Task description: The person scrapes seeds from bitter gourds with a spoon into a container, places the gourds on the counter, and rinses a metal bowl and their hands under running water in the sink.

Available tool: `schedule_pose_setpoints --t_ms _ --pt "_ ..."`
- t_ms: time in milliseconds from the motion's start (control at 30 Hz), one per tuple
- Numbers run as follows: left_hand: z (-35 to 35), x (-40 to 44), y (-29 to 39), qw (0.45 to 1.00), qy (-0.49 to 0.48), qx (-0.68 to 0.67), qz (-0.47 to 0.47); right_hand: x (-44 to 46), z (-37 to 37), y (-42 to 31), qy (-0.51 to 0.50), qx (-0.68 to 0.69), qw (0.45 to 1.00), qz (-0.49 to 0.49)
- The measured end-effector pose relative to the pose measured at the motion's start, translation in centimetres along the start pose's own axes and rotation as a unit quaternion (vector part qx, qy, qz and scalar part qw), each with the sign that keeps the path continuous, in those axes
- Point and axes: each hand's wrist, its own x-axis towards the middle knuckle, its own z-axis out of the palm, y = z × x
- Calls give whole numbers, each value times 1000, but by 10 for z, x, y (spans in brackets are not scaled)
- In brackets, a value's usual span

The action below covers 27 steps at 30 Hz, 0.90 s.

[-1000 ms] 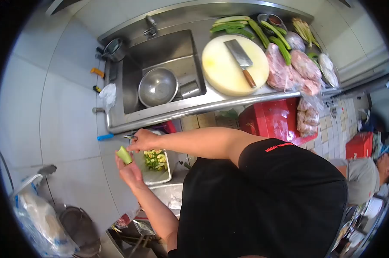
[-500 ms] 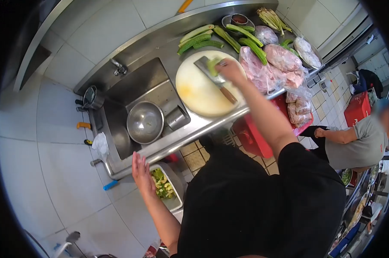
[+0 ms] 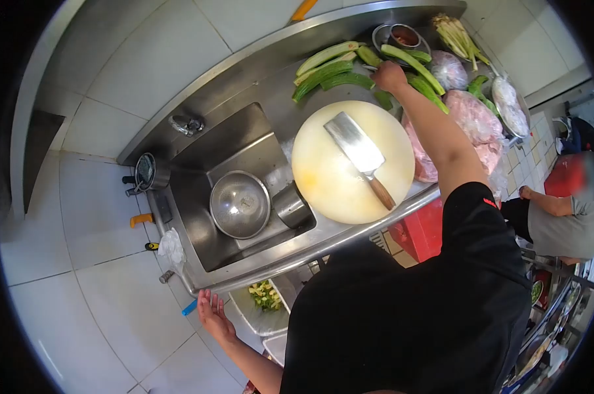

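My right hand [image 3: 390, 77] reaches past the chopping board to the back of the counter. Its fingers are closed over a long green gourd [image 3: 369, 56], whose ends show on either side of the hand. More long green gourds [image 3: 326, 75] lie to the left of it. A cleaver [image 3: 354, 143] with a wooden handle rests flat on the round white chopping board [image 3: 316, 200]. Low at the left, my left hand [image 3: 215, 318] hangs in the air with fingers apart, holding nothing. Beside it is a white bin [image 3: 244, 305] with chopped green and yellow pieces inside.
The steel sink [image 3: 221, 141] holds a metal bowl [image 3: 240, 205] and a metal container [image 3: 291, 206]. Bagged pink meat [image 3: 474, 118] lies right of the board. Spring onions [image 3: 458, 39] lie at the back. A person in a grey shirt [image 3: 559, 230] stands at the right.
My right hand has moved from over the board to the gourds behind it; the blurred green piece it held is gone from there. My left hand is lower. The view has shifted.
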Motion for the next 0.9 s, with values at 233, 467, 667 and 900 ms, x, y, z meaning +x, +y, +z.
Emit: schedule_pose_setpoints --t_ms 233,467,667,900 --pt "-1 -19 6 998 57 24 -11 37 59 -19 -116 -80 989 -34" --pt "9 -15 -9 998 49 24 -41 9 9 -30 -158 -140 974 -77" --pt "38 1 26 998 10 59 -5 8 -65 -10 -251 -42 965 -67" --pt "91 -9 74 978 -157 67 116 -57 -151 7 -171 165 965 -112"
